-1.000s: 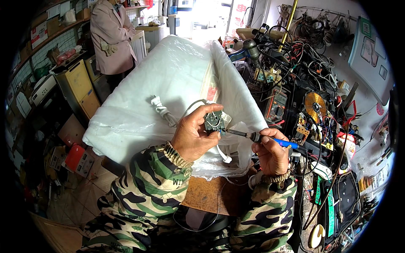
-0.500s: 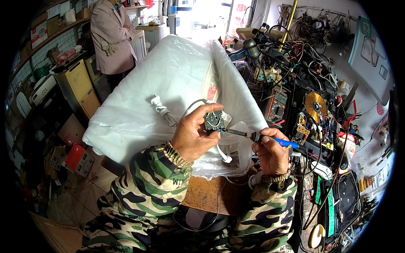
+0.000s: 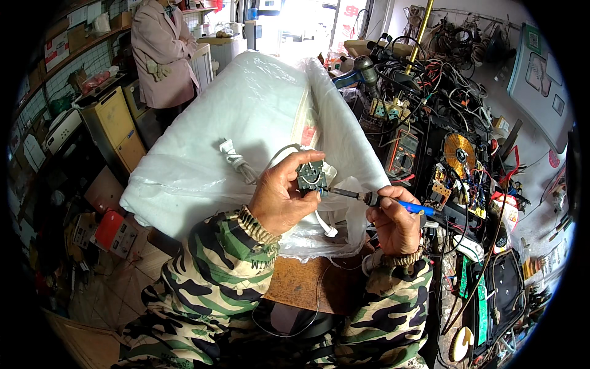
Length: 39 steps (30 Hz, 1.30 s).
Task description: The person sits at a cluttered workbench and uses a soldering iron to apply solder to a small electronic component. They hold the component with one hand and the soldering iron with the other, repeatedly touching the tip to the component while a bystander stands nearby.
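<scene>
Between the thumb and fingers of my left hand (image 3: 281,192) is a small dark circuit board (image 3: 311,176) with wires on its face. My right hand (image 3: 396,224) grips a soldering iron (image 3: 413,208) by its blue handle. The iron's tip points left and meets the lower right edge of the board, though the exact contact is too small to make out. A white cable (image 3: 238,161) lies bundled behind my left hand, and a white plug end (image 3: 330,232) hangs just below the board. Under both hands spreads a large plastic-wrapped white bundle (image 3: 203,166).
At right, a cluttered bench holds a multimeter (image 3: 402,150), a copper coil (image 3: 459,154), tangled cables (image 3: 442,80) and green circuit strips (image 3: 482,310). A heat gun (image 3: 365,71) lies at the back. Someone in a pink coat (image 3: 161,55) stands far left. Brown wooden tabletop (image 3: 301,286) shows nearest me.
</scene>
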Motion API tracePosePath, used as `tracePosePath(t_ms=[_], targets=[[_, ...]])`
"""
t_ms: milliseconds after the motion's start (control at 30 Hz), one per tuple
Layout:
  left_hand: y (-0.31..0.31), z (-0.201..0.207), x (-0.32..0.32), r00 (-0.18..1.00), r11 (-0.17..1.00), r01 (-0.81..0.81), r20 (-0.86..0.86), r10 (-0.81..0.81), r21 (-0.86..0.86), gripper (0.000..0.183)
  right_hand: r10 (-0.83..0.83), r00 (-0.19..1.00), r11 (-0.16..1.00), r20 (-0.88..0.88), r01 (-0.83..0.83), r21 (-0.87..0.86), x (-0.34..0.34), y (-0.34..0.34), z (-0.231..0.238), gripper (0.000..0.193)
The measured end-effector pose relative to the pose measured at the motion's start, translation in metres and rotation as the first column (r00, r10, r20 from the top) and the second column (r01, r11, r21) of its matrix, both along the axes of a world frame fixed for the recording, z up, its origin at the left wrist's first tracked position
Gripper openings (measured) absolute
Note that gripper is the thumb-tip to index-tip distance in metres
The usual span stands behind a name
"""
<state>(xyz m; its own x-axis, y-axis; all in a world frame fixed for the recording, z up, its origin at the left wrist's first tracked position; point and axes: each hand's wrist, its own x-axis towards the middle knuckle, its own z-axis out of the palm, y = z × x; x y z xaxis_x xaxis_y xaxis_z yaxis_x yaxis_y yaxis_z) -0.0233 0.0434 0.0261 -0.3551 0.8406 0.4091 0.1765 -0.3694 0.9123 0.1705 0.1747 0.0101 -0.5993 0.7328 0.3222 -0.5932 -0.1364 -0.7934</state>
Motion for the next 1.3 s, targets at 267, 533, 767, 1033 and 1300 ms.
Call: tracePosePath(t_ms=[267,533,767,1033,1300], targets=[[-0.0012,0.0016,0.0008,1.0,1.0,-0.004,0.008,0.004,-0.015,0.057,0.009,1.0,1.0,-0.008,-0.01,-0.005,-0.0002,0.0,-0.0006,0.014],[-0.0016,0.0014,0.0009,1.0,1.0,0.002,0.013,-0.002,-0.022,0.057,0.014,1.0,1.0,-0.002,-0.014,-0.004,0.0001,-0.0002,0.0006,0.014],[-0.0023,0.0009,0.0002,1.0,1.0,0.003,0.009,-0.003,-0.017,0.056,0.015,1.0,1.0,-0.008,-0.015,0.003,-0.0005,0.0003,-0.0007,0.014],[-0.0019,0.0,-0.0007,0.999,0.999,0.039,0.038,-0.039,-0.009,0.057,0.032,0.999,0.999,-0.014,-0.032,0.004,0.0003,0.0,0.0003,0.014],[-0.0031,0.0024,-0.0007,0.999,0.999,0.033,0.013,-0.033,-0.036,0.058,0.054,0.998,0.998,-0.011,-0.054,0.011,0.0009,0.0009,-0.0008,0.015]])
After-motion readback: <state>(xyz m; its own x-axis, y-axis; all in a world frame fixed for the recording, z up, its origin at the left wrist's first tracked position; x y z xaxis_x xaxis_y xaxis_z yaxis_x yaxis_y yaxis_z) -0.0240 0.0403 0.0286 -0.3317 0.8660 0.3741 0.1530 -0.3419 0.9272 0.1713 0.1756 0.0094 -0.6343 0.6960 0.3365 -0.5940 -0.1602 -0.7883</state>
